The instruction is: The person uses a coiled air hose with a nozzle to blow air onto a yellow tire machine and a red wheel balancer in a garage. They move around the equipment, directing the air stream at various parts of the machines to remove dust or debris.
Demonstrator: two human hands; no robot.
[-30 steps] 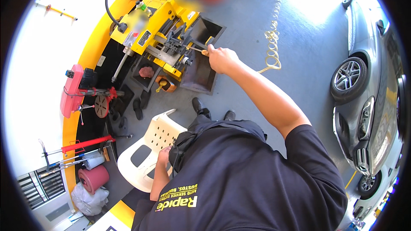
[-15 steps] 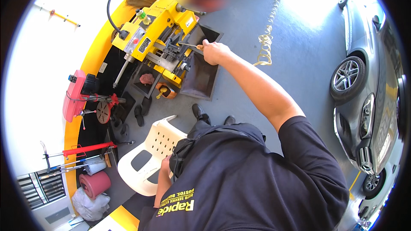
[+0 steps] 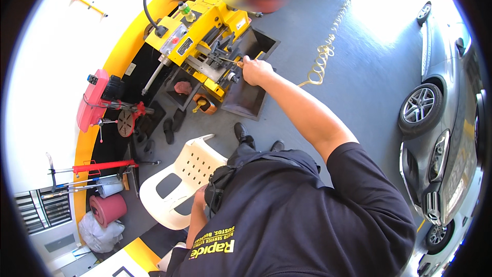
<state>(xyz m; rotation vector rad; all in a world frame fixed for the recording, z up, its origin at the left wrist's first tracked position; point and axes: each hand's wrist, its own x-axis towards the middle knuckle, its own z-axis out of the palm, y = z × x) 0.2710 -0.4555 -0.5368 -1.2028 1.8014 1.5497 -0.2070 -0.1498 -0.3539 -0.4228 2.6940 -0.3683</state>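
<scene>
My right arm reaches forward to a yellow lathe-like machine (image 3: 209, 20). My right hand (image 3: 258, 72) is closed around a thin, dark-shafted tool with a tan handle (image 3: 239, 63); its exact kind is too small to make out. The tool's tip lies against or just over the dark metal clamping parts (image 3: 221, 51) in the machine's middle; contact cannot be told. Down by my waist, my left hand (image 3: 200, 198) rests beside a black bag (image 3: 216, 190), its fingers mostly hidden. Metal trays (image 3: 249, 97) stand below the machine.
Behind my left hand stands a cream plastic chair (image 3: 177, 179). An orange container (image 3: 207, 105) and a pink rag (image 3: 183, 87) sit by the machine. A red drill press (image 3: 95, 100) is at the left. A coiled yellow hose (image 3: 323, 56) and a grey car (image 3: 441, 107) lie to the right.
The whole view has shifted, so the machine sits further right. My right hand and the tool have moved slightly toward me along the machine. The left hand stays at my waist.
</scene>
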